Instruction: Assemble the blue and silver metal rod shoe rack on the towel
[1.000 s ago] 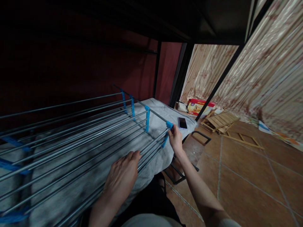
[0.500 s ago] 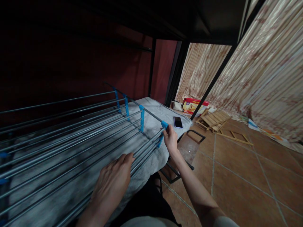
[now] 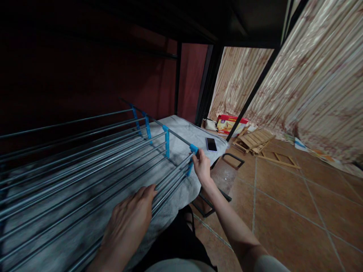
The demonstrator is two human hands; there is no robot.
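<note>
A shoe rack [image 3: 113,158] of grey metal tubes with blue plastic joints lies across the grey blanket on the bed [image 3: 181,122]. My left hand [image 3: 133,219] is closed over the near tubes, its fingertips curled out of sight beneath. At the right near corner, my right hand [image 3: 202,166] pinches the end of the rack beside a blue joint [image 3: 194,148], thumb and fingers around the tube end. Other blue joints [image 3: 166,141] stand along the rack's end bar, with tubes running from them toward the left.
A phone [image 3: 211,144] lies on the blanket beyond my right hand. Below the bed's edge stands a low stool [image 3: 224,177]. A red and yellow box [image 3: 231,122] and folded wooden slats [image 3: 256,139] are on the tiled floor. A black bed post [image 3: 249,100] slants nearby.
The view has shifted slightly, so the scene sits a little further left. Both hands keep their places on the rack.
</note>
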